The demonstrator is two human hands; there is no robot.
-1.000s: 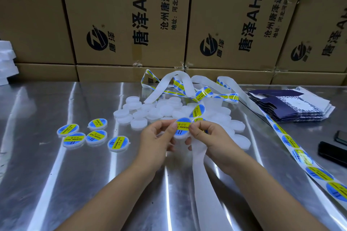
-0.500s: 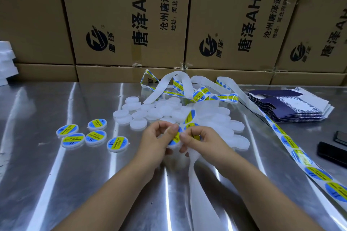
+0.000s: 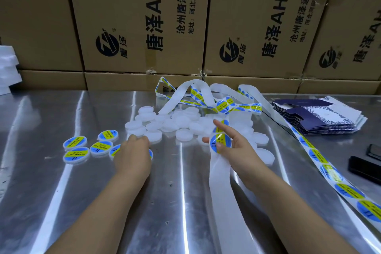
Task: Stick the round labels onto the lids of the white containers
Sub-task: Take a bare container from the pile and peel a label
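My left hand (image 3: 133,155) lies palm down on the steel table (image 3: 51,192), fingers curled over a labelled container (image 3: 151,153) of which only a blue edge shows. It sits just right of several labelled white containers (image 3: 76,153). My right hand (image 3: 233,146) holds the label strip (image 3: 321,159) with its index finger stretched out, and a round blue-and-yellow label (image 3: 219,142) sits at its fingers. The peeled white backing (image 3: 222,192) hangs from that hand toward me. A pile of unlabelled white containers (image 3: 171,123) lies behind both hands.
Cardboard boxes (image 3: 144,27) wall off the back of the table. Loops of label strip (image 3: 224,105) lie behind the pile. Folded dark blue cartons (image 3: 321,117) are stacked at the right, with black objects (image 3: 362,168) near the right edge. White foam pieces (image 3: 6,68) stand far left.
The hands have parted. My left hand carried the freshly labelled container left and down beside the labelled group. My right hand stayed with the strip and opened its index finger.
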